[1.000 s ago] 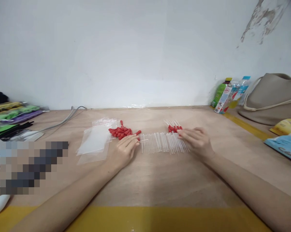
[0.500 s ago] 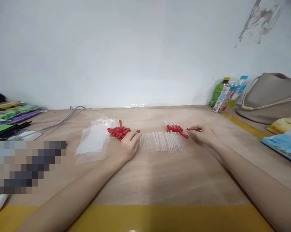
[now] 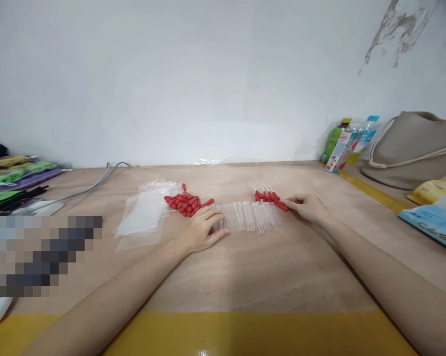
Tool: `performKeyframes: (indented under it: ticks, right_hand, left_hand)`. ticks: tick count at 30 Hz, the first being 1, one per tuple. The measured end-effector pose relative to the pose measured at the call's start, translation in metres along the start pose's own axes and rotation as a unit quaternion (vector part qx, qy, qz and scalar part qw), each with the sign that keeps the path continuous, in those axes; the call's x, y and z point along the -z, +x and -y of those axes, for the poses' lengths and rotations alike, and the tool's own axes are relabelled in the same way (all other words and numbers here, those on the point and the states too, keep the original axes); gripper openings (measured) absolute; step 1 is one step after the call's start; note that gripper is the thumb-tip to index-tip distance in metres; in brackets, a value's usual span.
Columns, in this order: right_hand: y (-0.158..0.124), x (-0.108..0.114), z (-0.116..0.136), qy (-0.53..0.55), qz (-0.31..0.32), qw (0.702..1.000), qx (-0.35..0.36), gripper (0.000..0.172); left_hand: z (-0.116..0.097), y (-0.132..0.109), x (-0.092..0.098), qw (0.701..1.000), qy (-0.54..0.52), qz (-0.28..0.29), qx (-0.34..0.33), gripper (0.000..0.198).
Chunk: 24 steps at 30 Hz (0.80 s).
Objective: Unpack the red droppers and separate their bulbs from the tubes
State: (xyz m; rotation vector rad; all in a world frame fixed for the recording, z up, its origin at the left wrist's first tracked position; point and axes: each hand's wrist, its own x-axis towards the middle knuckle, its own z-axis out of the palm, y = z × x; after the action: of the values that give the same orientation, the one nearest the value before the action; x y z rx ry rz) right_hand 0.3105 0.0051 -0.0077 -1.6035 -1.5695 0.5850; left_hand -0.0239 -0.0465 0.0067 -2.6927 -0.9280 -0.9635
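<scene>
A row of thin clear dropper tubes (image 3: 245,217) lies side by side on the table. At its left end my left hand (image 3: 202,230) rests with thumb and fingers apart, over the tube ends. Just behind that hand is a pile of red rubber bulbs (image 3: 184,202), one bulb (image 3: 208,202) lying close to the fingers. My right hand (image 3: 308,207) pinches a red dropper bulb (image 3: 282,205) at the right end of the row. Beside it, several droppers with red bulbs (image 3: 265,196) lie together, their pale tubes pointing toward the wall.
Clear zip bags (image 3: 143,212) lie left of the pile. A grey cable (image 3: 97,183) and packaged items (image 3: 26,170) are at the far left. Drink bottles (image 3: 343,148), a grey bag (image 3: 416,148) and a blue packet (image 3: 430,225) stand or lie at right. Yellow tape (image 3: 223,333) runs along the front edge.
My right hand has moved left to the red bulbs at the end of the dropper group. My left hand has shifted onto the left tube ends, its thumb now showing apart from the fingers.
</scene>
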Motion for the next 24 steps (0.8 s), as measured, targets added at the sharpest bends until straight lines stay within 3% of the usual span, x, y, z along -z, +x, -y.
performKeyframes:
  ticks: [4, 9, 14, 17, 22, 24]
  right_hand:
    - [0.000, 0.002, -0.001, -0.030, -0.009, 0.999, -0.006, 0.033]
    - [0.004, 0.002, 0.009, -0.085, -0.054, 0.994, 0.033, 0.035]
    - [0.014, -0.005, 0.026, -0.180, -0.036, 0.979, 0.090, 0.041]
    - [0.017, -0.009, 0.031, -0.217, -0.027, 0.969, 0.111, 0.034]
    - [0.017, -0.014, 0.032, -0.204, -0.044, 0.972, 0.105, 0.024]
    - [0.018, -0.016, 0.033, -0.159, -0.069, 0.983, 0.068, 0.026]
  left_hand:
    - [-0.001, 0.001, 0.004, 0.999, -0.006, 0.032, 0.006, 0.034]
    - [0.000, 0.001, 0.004, 0.998, -0.002, 0.050, 0.026, 0.041]
    - [0.003, 0.000, 0.002, 0.998, -0.002, 0.052, 0.032, 0.045]
    - [0.003, -0.001, 0.002, 0.999, 0.003, 0.045, 0.032, 0.043]
    - [0.003, -0.002, 0.002, 0.999, 0.020, 0.022, 0.034, 0.038]
    - [0.003, -0.002, 0.001, 0.999, 0.027, 0.010, 0.036, 0.035]
